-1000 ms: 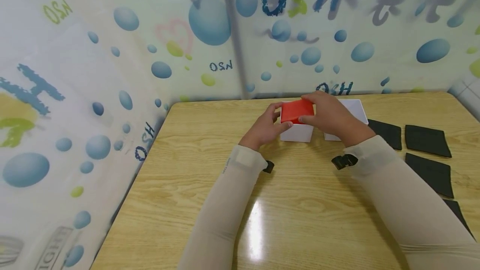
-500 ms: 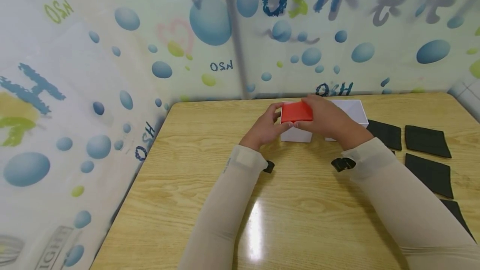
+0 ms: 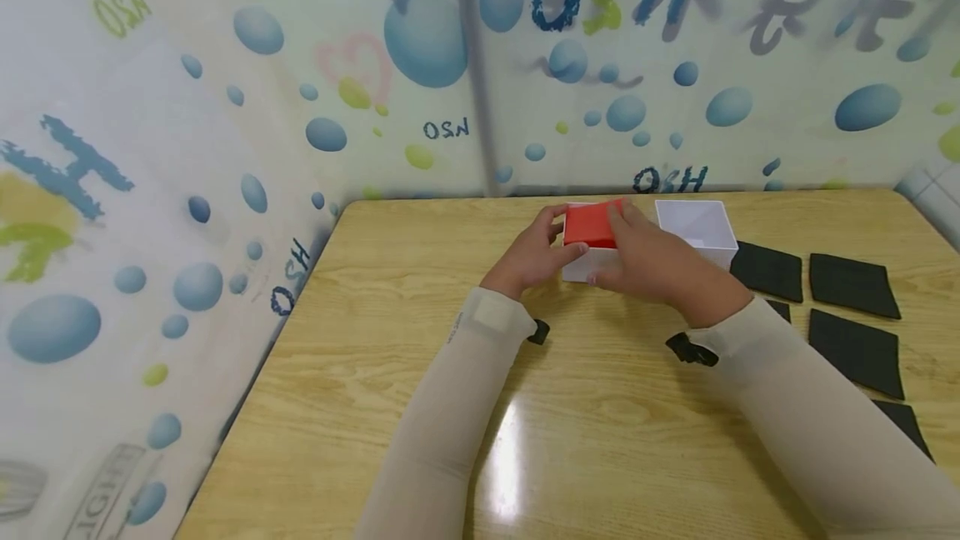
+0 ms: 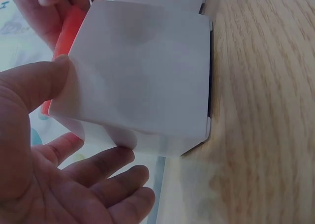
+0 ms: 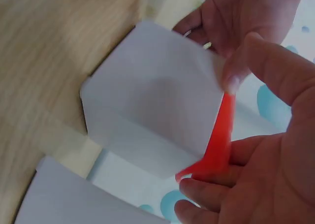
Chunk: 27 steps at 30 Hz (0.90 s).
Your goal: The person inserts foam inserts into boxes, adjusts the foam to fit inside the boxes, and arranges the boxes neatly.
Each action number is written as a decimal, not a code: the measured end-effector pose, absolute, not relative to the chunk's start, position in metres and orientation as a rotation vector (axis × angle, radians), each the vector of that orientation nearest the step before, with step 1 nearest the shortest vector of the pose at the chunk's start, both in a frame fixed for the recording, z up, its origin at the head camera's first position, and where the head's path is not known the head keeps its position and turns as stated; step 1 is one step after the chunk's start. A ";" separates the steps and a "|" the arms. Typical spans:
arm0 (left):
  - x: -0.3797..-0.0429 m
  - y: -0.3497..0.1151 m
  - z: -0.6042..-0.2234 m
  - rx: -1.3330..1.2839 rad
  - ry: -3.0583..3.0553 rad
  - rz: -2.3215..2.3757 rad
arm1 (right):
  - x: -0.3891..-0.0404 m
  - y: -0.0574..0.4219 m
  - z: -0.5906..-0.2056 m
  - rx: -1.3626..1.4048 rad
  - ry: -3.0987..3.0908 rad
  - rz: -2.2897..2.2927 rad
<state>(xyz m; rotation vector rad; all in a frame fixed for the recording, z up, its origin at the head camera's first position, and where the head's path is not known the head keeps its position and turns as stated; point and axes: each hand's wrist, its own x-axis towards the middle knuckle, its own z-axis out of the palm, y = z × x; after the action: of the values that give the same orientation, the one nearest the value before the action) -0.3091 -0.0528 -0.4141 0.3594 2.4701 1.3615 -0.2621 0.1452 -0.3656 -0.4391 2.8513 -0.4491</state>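
L hand [image 3: 528,257] grips white box [image 3: 585,265] at its left end; thumb bent onto near face by top edge; fingers along left/far side, not all in contact per L wrist view; box upright on table [image 3: 360,407], toward far edge, approx. centre-right.

Red piece [image 3: 592,225] lies over top of same box, between both hands; its right end sticks up past box rim, rest sits close to it; whether a sheet or a lid, can't tell.

R hand [image 3: 660,265] at right end of box; fingers extended, slightly bent, touching red piece's right end; thumb held apart from fingers, low by box's near face in head view; thumb contact w/ box can't tell.

2nd white box [image 3: 722,258] just right of first, uncovered, inside visible; gap betw. the two, partly behind R hand.

Blk squares [image 3: 853,284] flat on table, right side, spread far to near; some part-hidden by R sleeve [image 3: 810,407]; L sleeve [image 3: 442,423] also pale; wall [image 3: 420,107] beyond table, w/ blue + green dots, lettering.
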 end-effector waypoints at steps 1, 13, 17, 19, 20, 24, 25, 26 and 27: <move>-0.309 -0.053 -0.414 0.361 2.471 1.361 | -0.260 0.144 -0.366 -0.456 2.853 -0.424; -0.309 -0.052 -0.414 0.355 2.483 1.341 | -0.253 0.143 -0.378 -0.585 2.880 -0.262; -0.309 -0.051 -0.413 0.360 2.480 1.346 | -0.253 0.143 -0.382 -0.611 2.898 -0.222; -0.309 -0.051 -0.413 0.355 2.480 1.342 | -0.254 0.143 -0.384 -0.625 2.908 -0.205; -0.309 -0.051 -0.413 0.353 2.480 1.341 | -0.254 0.142 -0.384 -0.628 2.912 -0.197; -0.310 -0.051 -0.414 0.351 2.479 1.341 | -0.255 0.142 -0.383 -0.630 2.912 -0.168; -0.310 -0.051 -0.414 0.353 2.478 1.346 | -0.255 0.142 -0.383 -0.628 2.910 -0.164; -0.310 -0.051 -0.414 0.357 2.478 1.349 | -0.255 0.142 -0.383 -0.630 2.908 -0.160; -0.310 -0.051 -0.414 0.361 2.477 1.353 | -0.256 0.142 -0.382 -0.634 2.907 -0.156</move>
<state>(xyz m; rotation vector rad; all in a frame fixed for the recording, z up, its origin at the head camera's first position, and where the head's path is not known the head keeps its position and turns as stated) -0.3101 -0.0511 -0.4143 0.3608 2.4769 1.3530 -0.2557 0.1417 -0.3824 -0.6337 2.9069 -0.1561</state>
